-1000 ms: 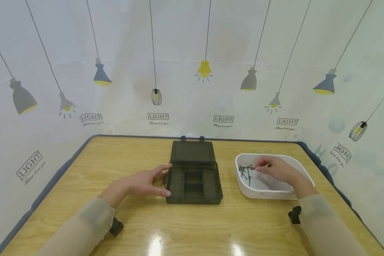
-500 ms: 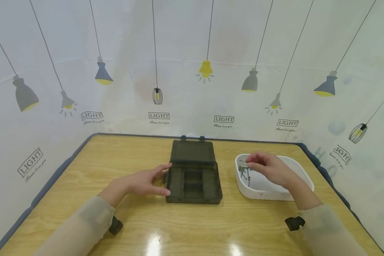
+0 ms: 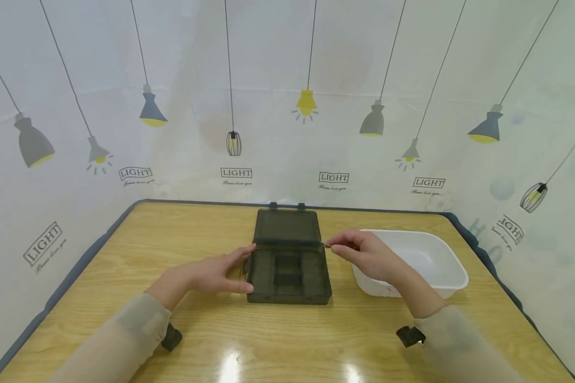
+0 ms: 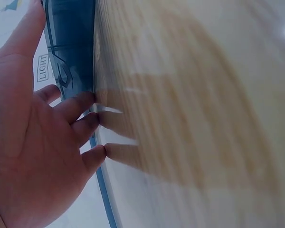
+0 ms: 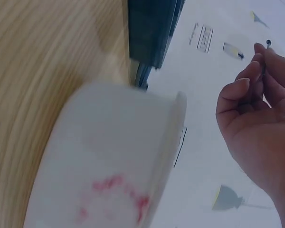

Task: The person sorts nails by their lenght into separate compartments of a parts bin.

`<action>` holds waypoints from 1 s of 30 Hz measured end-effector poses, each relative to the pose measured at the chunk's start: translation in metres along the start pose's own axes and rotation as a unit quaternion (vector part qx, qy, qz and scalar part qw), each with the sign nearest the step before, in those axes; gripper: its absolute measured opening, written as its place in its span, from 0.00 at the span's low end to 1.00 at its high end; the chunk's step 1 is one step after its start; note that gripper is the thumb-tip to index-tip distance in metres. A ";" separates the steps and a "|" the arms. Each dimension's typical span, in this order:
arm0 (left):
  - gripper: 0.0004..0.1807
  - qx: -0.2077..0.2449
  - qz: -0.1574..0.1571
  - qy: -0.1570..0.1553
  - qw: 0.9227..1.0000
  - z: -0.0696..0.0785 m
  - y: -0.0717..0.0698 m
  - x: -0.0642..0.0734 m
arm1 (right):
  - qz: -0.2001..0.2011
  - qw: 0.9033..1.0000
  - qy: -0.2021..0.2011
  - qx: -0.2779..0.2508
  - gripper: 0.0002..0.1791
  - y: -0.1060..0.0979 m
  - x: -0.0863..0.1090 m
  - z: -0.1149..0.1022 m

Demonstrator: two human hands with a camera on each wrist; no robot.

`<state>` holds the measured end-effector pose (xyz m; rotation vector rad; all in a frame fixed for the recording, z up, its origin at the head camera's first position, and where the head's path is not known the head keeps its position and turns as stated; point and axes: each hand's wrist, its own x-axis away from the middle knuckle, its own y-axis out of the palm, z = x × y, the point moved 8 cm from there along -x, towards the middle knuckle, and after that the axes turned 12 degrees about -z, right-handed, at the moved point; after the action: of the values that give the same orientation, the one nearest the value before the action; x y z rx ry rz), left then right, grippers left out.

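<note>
My right hand (image 3: pixel 371 255) pinches a small screw (image 3: pixel 326 244) between thumb and fingertips, near the right edge of an opened dark see-through compartment box (image 3: pixel 263 274). In the right wrist view, the round head of the screw (image 5: pixel 269 42) pokes out past the fingertips. My left hand (image 3: pixel 211 274) lies against the left side of the box, thumb and forefinger spread along its edge. In the left wrist view, the other fingertips of my left hand (image 4: pixel 38 128) rest on the table. The lid (image 3: pixel 287 226) is folded back flat behind the box.
A white tray (image 3: pixel 441 239) stands right of the box, partly behind my right hand, which hides its left end. Both rest on a wooden table (image 3: pixel 196 340) with a dark border. A white cloth wall (image 3: pixel 278 53) printed with lamps rises behind.
My right hand has lifted out of the white tray with the screw and moved left to the right edge of the box. My left hand stays where it was.
</note>
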<state>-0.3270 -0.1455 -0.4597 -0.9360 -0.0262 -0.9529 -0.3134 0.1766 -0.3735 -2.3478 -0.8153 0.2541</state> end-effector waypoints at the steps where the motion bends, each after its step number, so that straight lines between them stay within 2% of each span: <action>1: 0.63 0.000 -0.003 0.000 1.000 -0.001 0.001 0.000 | -0.003 1.000 0.006 0.004 0.13 0.005 -0.004 -0.001; 10: 0.62 0.003 -0.001 0.000 1.000 -0.004 0.001 -0.003 | -0.041 0.999 0.032 -0.012 0.12 0.045 -0.039 -0.004; 17: 0.62 0.004 0.004 -0.003 1.000 -0.003 0.000 -0.002 | -0.025 0.998 0.048 -0.039 0.10 0.066 -0.065 0.001; 24: 0.61 0.012 0.001 -0.008 1.000 -0.003 0.000 -0.002 | -0.022 0.992 0.059 -0.107 0.13 0.085 -0.088 0.006; 30: 0.61 0.009 -0.001 -0.013 1.000 -0.001 0.000 -0.001 | -0.024 0.991 0.058 -0.116 0.17 0.093 -0.099 0.004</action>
<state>-0.3281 -0.1460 -0.4609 -0.9312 -0.0578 -0.9408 -0.3469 0.0613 -0.4365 -2.5265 -0.8839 0.0016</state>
